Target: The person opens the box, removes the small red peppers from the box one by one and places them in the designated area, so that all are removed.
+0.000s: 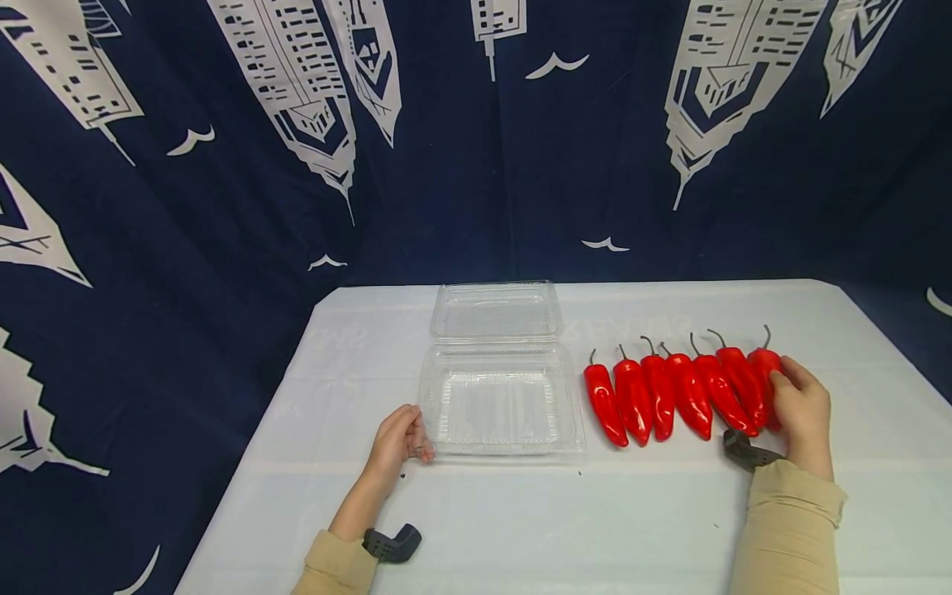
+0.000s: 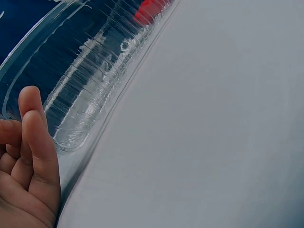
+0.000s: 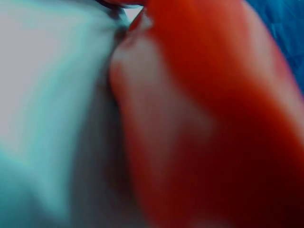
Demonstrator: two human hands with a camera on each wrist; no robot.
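Observation:
A clear plastic clamshell box (image 1: 500,405) lies on the white table with its lid (image 1: 497,312) folded back. Beside the box's left edge is my left hand (image 1: 400,438), its fingertips close against the rim. In the left wrist view, two fingers (image 2: 40,142) stand fairly straight near the box's corner (image 2: 71,137). Several glossy red chili peppers (image 1: 687,395) with dark stems lie side by side to the right of the box. My right hand (image 1: 805,409) grips the rightmost red pepper (image 1: 763,364) from its right side. Blurred red pepper (image 3: 213,118) fills much of the right wrist view.
The white table (image 1: 580,529) ends at a back edge before a dark blue curtain (image 1: 461,182) printed with white buildings and birds. Each wrist carries a dark camera mount (image 1: 394,544). Small dark specks dot the cloth in front of the box.

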